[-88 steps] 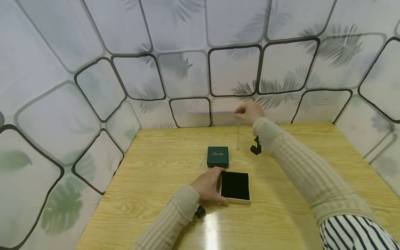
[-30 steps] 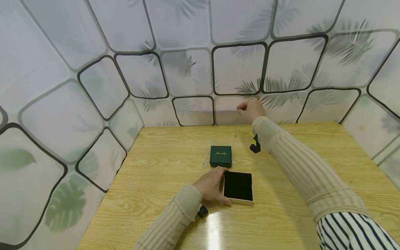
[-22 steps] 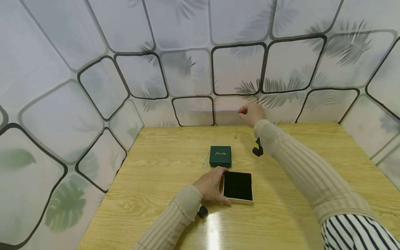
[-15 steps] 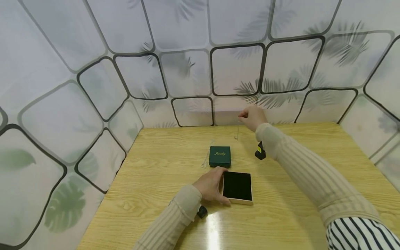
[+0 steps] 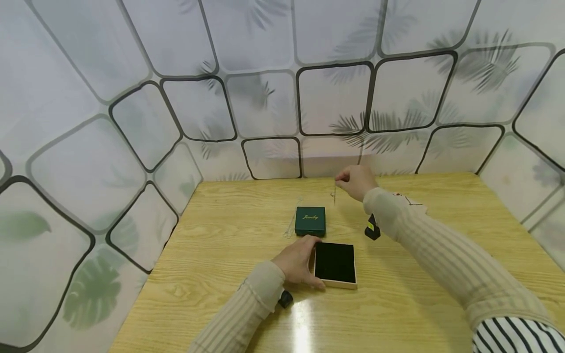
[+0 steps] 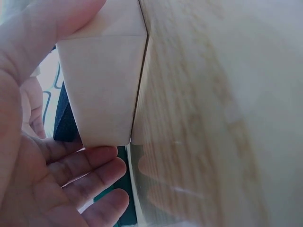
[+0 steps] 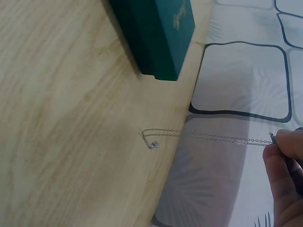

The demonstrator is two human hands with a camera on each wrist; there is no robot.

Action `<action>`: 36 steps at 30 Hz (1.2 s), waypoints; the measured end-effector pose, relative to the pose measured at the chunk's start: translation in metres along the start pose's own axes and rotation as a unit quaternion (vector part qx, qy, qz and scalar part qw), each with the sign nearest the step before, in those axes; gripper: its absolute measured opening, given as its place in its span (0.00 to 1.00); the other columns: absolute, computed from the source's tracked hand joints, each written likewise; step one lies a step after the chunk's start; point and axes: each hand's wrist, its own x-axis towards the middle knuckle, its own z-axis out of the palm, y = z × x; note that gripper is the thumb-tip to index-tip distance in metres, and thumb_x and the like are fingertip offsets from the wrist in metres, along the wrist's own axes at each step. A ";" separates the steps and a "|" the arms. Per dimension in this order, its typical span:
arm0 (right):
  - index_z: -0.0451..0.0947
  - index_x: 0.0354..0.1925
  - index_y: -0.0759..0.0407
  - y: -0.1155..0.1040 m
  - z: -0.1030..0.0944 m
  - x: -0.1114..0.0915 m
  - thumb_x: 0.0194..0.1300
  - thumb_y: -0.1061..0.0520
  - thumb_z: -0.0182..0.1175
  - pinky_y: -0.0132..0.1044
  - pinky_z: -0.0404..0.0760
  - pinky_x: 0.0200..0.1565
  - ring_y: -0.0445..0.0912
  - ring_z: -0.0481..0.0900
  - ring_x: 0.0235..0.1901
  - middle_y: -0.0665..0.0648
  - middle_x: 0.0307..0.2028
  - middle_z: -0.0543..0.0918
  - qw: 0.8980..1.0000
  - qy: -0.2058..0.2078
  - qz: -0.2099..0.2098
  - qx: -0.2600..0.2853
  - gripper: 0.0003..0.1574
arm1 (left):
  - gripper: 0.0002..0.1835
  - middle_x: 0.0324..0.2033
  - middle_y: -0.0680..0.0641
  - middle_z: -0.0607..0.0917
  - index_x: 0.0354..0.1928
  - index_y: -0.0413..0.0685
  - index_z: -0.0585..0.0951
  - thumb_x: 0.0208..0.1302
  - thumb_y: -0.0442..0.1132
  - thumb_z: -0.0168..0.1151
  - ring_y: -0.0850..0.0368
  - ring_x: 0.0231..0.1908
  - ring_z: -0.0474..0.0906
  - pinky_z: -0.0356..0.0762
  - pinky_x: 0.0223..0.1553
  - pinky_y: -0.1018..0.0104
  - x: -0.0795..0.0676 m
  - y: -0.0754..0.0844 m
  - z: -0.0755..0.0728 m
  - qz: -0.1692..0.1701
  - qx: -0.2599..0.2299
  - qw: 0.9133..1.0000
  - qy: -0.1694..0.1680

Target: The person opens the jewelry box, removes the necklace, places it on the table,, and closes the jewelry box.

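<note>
Thumb and fingertip of my right hand (image 5: 357,182) pinch a fine silver chain necklace (image 7: 208,136) by one end, over the far part of the table. The doubled chain hangs down, with a small sparkling pendant (image 7: 151,144) at its lower end close over the tabletop. My left hand (image 5: 296,262) grips the left side of a shallow cream-sided box (image 6: 103,90), thumb at the near corner and fingers at the far one. A flat black pad (image 5: 334,262) fills that box. Behind it stands a dark green lid-like box (image 5: 310,220) with gold lettering.
Another silver necklace (image 5: 290,225) lies on the table along the green box's left side. The wood-grain table (image 5: 212,245) meets a patterned wall covering (image 5: 269,108) at the back and sides.
My right hand has come down and slightly toward me with the necklace, after having been raised a second ago. My left hand and both boxes keep their places; the head view shifted a little.
</note>
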 end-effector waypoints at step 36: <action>0.85 0.35 0.57 0.032 0.049 -0.059 0.61 0.60 0.67 0.40 0.82 0.38 0.41 0.81 0.31 0.47 0.30 0.84 0.996 -0.084 -0.033 0.019 0.03 | 0.60 0.59 0.51 0.70 0.69 0.46 0.60 0.37 0.66 0.76 0.59 0.57 0.68 0.68 0.59 0.65 0.000 0.001 0.001 0.005 -0.004 1.000 0.002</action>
